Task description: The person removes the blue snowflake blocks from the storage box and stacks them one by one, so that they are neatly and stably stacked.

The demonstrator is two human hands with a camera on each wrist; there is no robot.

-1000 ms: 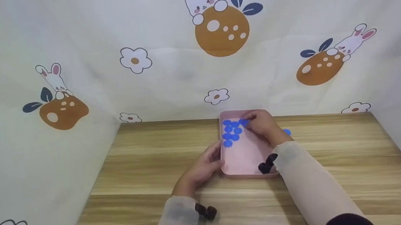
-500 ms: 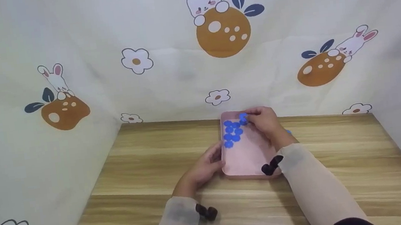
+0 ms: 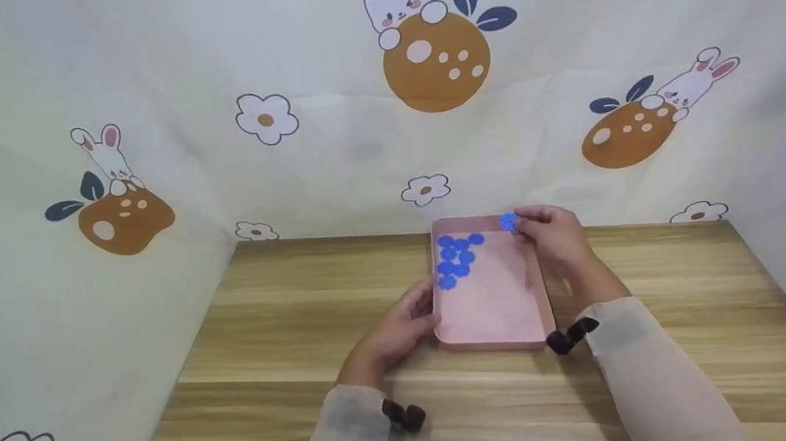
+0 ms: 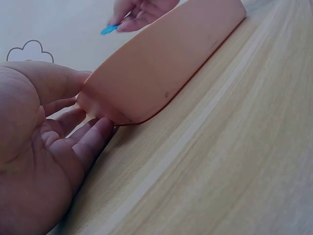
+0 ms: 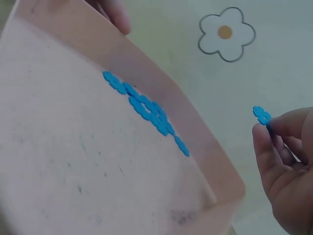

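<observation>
My right hand (image 3: 554,235) pinches a blue flower-shaped plastic disc (image 3: 509,222) between thumb and fingertips, above the far right corner of a shallow pink tray (image 3: 491,305). The right wrist view shows that disc (image 5: 261,115) tilted at the fingertips. Several like blue discs (image 3: 453,258) lie flat in the tray's far left part, with one (image 3: 476,239) at the right end of the back row. At the tray's left side my left hand (image 3: 398,327) holds the wall; in the left wrist view its fingertips (image 4: 103,126) press low on the wall near the corner.
The tray stands on a wood-grain table (image 3: 286,321), its back end near the cloth wall (image 3: 341,152) printed with rabbits and flowers. Each sleeve carries a black wrist camera (image 3: 573,337). Cloth also rises at the left and right of the table.
My right hand has moved right from over the tray's back row, with a disc lifted in its fingers. One disc stays at that spot. The left hand keeps its place on the tray.
</observation>
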